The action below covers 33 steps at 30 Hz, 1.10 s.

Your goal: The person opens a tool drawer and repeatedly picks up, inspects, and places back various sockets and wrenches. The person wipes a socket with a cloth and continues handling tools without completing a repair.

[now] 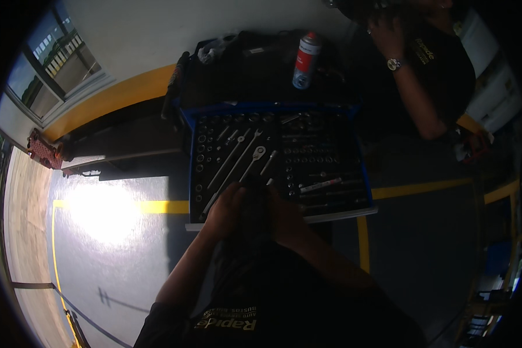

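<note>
Hands, left and right, clasp a dark object, unidentifiable in shadow; socket tray beyond.

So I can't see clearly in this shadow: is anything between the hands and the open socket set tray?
Nothing visible. Left hand and right hand meet around a dark object at the socket tray near edge; what the object is stays unclear.

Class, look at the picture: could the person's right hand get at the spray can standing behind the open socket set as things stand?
Probably yes. The right hand is at the near edge of the socket set, and the spray can stands upright beyond it with nothing over the tray between them. It seems a long stretch, and the hand looks busy holding something dark.
</note>
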{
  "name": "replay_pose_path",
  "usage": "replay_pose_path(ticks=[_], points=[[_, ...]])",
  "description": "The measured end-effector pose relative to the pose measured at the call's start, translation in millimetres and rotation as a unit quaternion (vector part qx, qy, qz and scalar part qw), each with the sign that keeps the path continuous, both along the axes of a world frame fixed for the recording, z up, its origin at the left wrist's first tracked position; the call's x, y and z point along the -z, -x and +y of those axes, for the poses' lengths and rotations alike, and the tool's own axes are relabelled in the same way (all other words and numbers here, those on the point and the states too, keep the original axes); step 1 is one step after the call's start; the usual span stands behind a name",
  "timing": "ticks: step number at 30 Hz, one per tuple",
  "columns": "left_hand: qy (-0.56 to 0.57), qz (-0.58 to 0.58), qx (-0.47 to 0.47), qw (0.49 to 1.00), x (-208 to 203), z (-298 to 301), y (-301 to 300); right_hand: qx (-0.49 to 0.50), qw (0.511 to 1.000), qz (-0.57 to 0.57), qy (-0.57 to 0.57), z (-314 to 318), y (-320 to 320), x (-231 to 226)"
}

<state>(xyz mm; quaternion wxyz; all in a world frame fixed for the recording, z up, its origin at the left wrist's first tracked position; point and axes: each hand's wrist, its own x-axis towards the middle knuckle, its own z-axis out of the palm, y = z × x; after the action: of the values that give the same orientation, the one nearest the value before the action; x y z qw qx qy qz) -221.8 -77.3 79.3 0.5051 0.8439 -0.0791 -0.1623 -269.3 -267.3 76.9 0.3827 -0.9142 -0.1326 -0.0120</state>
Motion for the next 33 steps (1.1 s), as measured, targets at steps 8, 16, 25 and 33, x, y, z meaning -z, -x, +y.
replay_pose_path(ticks=[8,16,25,33], points=[[0.012,-0.057,-0.019,0.998,1,-5,8,0.032,0.993,-0.008,-0.109,4,-11,-8],[0.003,-0.105,0.009,0.994,-2,-5,15,-0.04,0.981,-0.005,-0.192,-12,-7,2],[-0.041,-0.013,0.026,0.999,-7,3,1,-0.023,0.997,-0.069,-0.023,-4,-3,-9],[0.024,-0.083,0.044,0.995,0,-4,7,-0.032,0.982,-0.008,-0.185,-9,-4,13]])
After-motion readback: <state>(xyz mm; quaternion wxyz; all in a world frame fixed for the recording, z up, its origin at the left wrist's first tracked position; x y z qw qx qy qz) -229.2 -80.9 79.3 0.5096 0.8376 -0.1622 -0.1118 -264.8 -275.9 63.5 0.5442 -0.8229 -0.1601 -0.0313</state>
